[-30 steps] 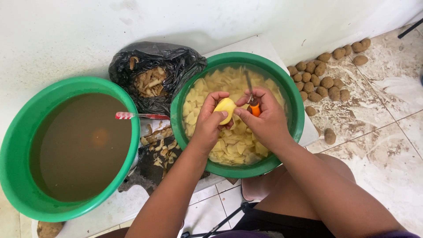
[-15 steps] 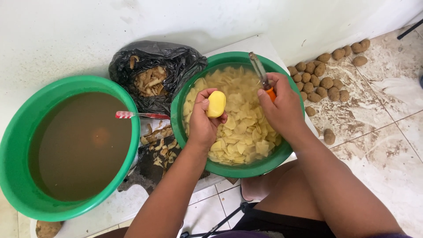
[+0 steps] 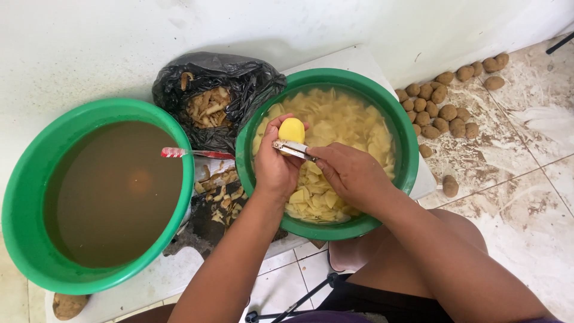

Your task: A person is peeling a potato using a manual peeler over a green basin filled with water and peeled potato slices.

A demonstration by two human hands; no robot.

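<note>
Two green basins, one peeled potato held over the sliced pile.

Largest first: left basin (image 3: 36,197) full of murky brown water; right basin (image 3: 406,149) heaped with pale potato slices; black bag (image 3: 239,81) of peelings behind. Left hand (image 3: 275,164) closed round yellow peeled potato (image 3: 292,130) above right basin; right hand (image 3: 353,173) pinched shut on metal peeler (image 3: 293,148), blade against potato. Likely wet, slippery, firm, light: best cupped around the middle.

Water basin (image 3: 36,197) left, slice basin (image 3: 406,149) right, peel bag (image 3: 239,90) btwn, behind.
</note>
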